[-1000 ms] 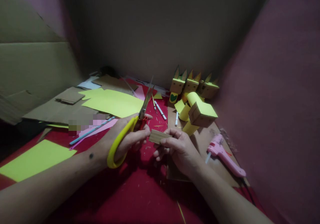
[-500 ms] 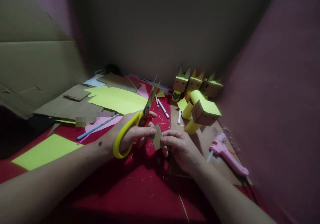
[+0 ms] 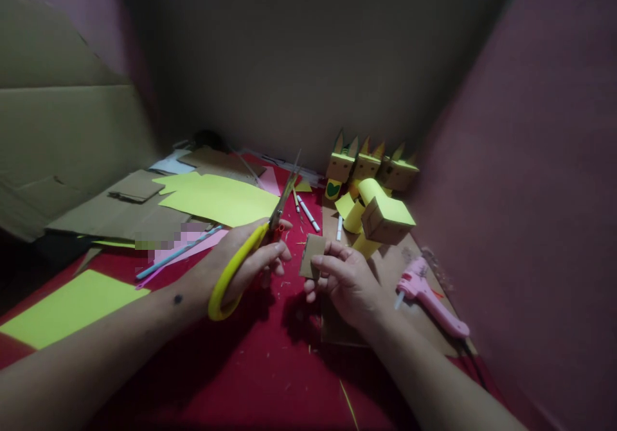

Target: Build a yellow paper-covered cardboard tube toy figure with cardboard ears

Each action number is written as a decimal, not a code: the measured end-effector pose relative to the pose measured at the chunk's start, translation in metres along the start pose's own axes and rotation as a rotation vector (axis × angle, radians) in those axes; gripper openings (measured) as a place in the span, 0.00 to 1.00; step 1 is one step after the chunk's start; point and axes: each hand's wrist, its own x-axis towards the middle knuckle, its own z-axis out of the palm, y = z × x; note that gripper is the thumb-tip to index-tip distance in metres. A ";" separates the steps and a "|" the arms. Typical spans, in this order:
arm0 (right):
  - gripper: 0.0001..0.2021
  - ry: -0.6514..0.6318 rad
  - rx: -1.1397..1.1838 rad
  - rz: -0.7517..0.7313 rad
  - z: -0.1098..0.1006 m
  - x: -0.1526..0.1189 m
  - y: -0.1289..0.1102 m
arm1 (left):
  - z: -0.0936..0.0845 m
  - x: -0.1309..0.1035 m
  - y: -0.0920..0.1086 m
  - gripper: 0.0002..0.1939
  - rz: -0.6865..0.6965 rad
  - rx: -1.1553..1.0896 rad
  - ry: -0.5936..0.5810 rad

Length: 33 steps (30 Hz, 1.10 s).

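Note:
My left hand (image 3: pixel 250 257) carries a pair of scissors (image 3: pixel 236 267) with a yellow handle, the loop lying across the back of the hand. Their blades point up and away, nearly together. The fingers of that hand are loosely curled, with a little red showing beside them. Between thumb and fingers, my right hand (image 3: pixel 349 283) pinches a small cardboard rectangle (image 3: pixel 313 256), upright and slightly tilted. A small gap separates this piece from my left fingertips. Just beyond my right hand stands a yellow paper figure with a cardboard box head (image 3: pixel 388 222).
Several box-headed figures (image 3: pixel 342 164) with pointed ears stand at the back. A pink glue gun (image 3: pixel 429 299) rests on a cardboard sheet (image 3: pixel 344 331) at right. Yellow paper (image 3: pixel 224 200), cardboard pieces (image 3: pixel 87 206) and a blue striped straw (image 3: pixel 176 254) lie left. White sticks (image 3: pixel 308 213) lie ahead.
My left fingers have let go of the cardboard rectangle and drawn away to the left. The piece is now turned more upright, in my right hand alone. The view has shifted slightly.

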 end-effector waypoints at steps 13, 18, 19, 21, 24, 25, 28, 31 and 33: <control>0.13 0.068 0.035 -0.015 -0.002 0.000 0.000 | -0.001 0.006 -0.009 0.20 -0.098 -0.057 -0.154; 0.15 0.081 0.052 0.036 -0.001 -0.001 0.001 | -0.002 0.005 -0.010 0.21 -0.165 -0.124 -0.197; 0.15 0.079 0.055 0.040 -0.001 -0.001 0.001 | -0.002 0.005 -0.009 0.21 -0.171 -0.121 -0.193; 0.15 0.070 0.057 0.044 -0.001 0.000 0.002 | 0.000 0.003 -0.004 0.20 -0.179 -0.104 -0.185; 0.13 0.054 0.029 0.024 -0.001 0.000 0.005 | 0.002 0.001 0.001 0.19 -0.187 -0.073 -0.194; 0.12 0.047 0.008 0.010 -0.001 0.000 0.006 | 0.003 0.001 0.002 0.19 -0.179 -0.067 -0.196; 0.09 0.025 -0.050 -0.040 -0.003 0.000 0.008 | 0.002 0.001 0.002 0.19 -0.129 -0.042 -0.231; 0.09 0.005 -0.074 -0.077 -0.004 0.000 0.010 | 0.001 0.000 0.005 0.16 -0.086 -0.006 -0.248; 0.09 -0.003 -0.092 -0.095 -0.004 0.000 0.010 | 0.001 -0.001 0.009 0.13 -0.064 0.019 -0.226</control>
